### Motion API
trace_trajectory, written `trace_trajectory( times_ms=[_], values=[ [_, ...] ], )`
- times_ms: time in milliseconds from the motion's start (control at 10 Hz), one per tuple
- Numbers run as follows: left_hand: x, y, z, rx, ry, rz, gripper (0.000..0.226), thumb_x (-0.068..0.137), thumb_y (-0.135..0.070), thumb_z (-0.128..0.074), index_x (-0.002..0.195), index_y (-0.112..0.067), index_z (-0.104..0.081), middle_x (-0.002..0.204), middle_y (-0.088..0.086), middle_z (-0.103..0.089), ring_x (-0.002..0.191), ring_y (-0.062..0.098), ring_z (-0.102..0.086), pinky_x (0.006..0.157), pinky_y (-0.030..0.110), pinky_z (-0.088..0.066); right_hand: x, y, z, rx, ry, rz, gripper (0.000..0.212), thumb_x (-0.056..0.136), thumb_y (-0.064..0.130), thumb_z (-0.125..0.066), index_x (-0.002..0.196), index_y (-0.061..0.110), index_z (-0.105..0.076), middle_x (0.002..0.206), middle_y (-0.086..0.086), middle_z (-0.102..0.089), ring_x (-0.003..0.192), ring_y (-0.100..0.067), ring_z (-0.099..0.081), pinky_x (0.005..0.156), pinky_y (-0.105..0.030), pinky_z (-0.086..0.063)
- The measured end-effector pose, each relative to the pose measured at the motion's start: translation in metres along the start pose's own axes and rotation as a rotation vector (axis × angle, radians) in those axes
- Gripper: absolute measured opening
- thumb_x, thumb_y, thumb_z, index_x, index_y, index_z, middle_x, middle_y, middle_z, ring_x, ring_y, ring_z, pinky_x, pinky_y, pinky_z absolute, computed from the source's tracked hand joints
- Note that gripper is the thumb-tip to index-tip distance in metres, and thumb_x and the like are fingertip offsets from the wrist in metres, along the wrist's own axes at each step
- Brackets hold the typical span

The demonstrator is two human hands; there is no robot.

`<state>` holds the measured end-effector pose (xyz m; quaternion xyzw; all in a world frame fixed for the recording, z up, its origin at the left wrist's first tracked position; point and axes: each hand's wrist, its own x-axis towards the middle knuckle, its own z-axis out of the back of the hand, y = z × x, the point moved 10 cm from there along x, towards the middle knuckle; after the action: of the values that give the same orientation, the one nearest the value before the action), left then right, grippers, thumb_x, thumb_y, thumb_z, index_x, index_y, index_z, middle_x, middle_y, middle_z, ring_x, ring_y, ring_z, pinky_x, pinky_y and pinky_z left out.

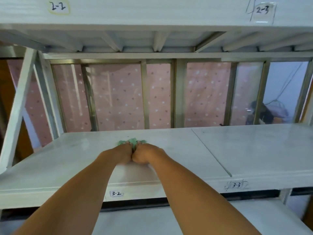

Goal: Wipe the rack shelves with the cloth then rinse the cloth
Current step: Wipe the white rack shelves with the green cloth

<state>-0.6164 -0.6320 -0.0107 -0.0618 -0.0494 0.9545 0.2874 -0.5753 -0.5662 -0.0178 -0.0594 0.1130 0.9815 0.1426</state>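
Cloth [133, 142]: green and bunched, lying on the shelf marked 3-2 [67, 158], about midway along it and nearer its back edge than its front edge.
Left hand [122, 154]: on top of the cloth, touching the other hand; green shows between the fingertips. Blur hides whether the fingers are curled into the fabric or lie flat on it.
Right hand [145, 156]: beside its partner on the same wad; its grip is just as unclear.
Why held so: two hands on one small wad, with both arms stretched out, probably give downward pressure and reach towards the back edge.
Step in hand: wiping shelf 3-2, it seems; rinsing is not yet begun.
Neighbouring shelf 3-3 [254, 150]: adjoins along a seam to the right of the hands, with its tag [236, 185] on the front edge.
Upper shelf [152, 12]: overhead, tagged 2-2 and 2-3.
Lower shelf [152, 223]: under the forearms.
Window [118, 95]: behind the rack, backed with pink dotted fabric.
Containers: no basin, bucket or sink shows, so rinse water must be out of view.
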Motion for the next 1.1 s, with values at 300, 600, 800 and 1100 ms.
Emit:
trace_trajectory(
  times_ms=[300,600,800,1100],
  values=[
    [0.006,-0.051,-0.002,0.188,-0.005,0.044,0.042,0.101,-0.012,-0.045,0.142,-0.003,-0.044,0.145,0.016,-0.047,0.132,0.029,-0.048,0.107,0.032,-0.037,-0.012,-0.034,0.03,-0.07,-0.111,0.076,0.057,0.094,0.018,-0.055,0.15,0.013,-0.041,0.148,-0.013,-0.047,0.13,-0.033,-0.05,0.108,-0.044,-0.043],
    [-0.001,-0.108,-0.005,0.064,-0.025,-0.029,0.061,0.105,-0.011,-0.033,0.158,-0.01,-0.004,0.162,0.008,-0.024,0.144,0.024,-0.034,0.113,0.028,-0.028,-0.018,-0.086,0.018,-0.007,-0.023,0.047,0.058,0.101,0.022,-0.043,0.157,0.017,-0.029,0.16,-0.01,-0.033,0.141,-0.033,-0.039,0.116,-0.046,-0.032],
    [0.008,-0.165,-0.016,0.021,-0.05,-0.093,0.056,0.105,-0.011,-0.034,0.157,-0.006,-0.015,0.161,0.012,-0.025,0.143,0.027,-0.035,0.115,0.031,-0.027,-0.041,-0.144,0.026,-0.019,-0.031,0.024,0.058,0.104,0.021,-0.037,0.159,0.014,-0.02,0.163,-0.012,-0.025,0.145,-0.032,-0.033,0.119,-0.045,-0.028],
    [0.021,-0.276,-0.043,0.056,-0.008,-0.183,0.058,0.103,-0.009,-0.035,0.157,-0.008,-0.015,0.159,0.013,-0.028,0.139,0.029,-0.04,0.115,0.035,-0.031,-0.085,-0.252,0.044,0.007,-0.085,-0.063,0.056,0.102,0.022,-0.039,0.156,0.011,-0.029,0.157,-0.014,-0.035,0.14,-0.031,-0.039,0.115,-0.042,-0.033]
  ],
)
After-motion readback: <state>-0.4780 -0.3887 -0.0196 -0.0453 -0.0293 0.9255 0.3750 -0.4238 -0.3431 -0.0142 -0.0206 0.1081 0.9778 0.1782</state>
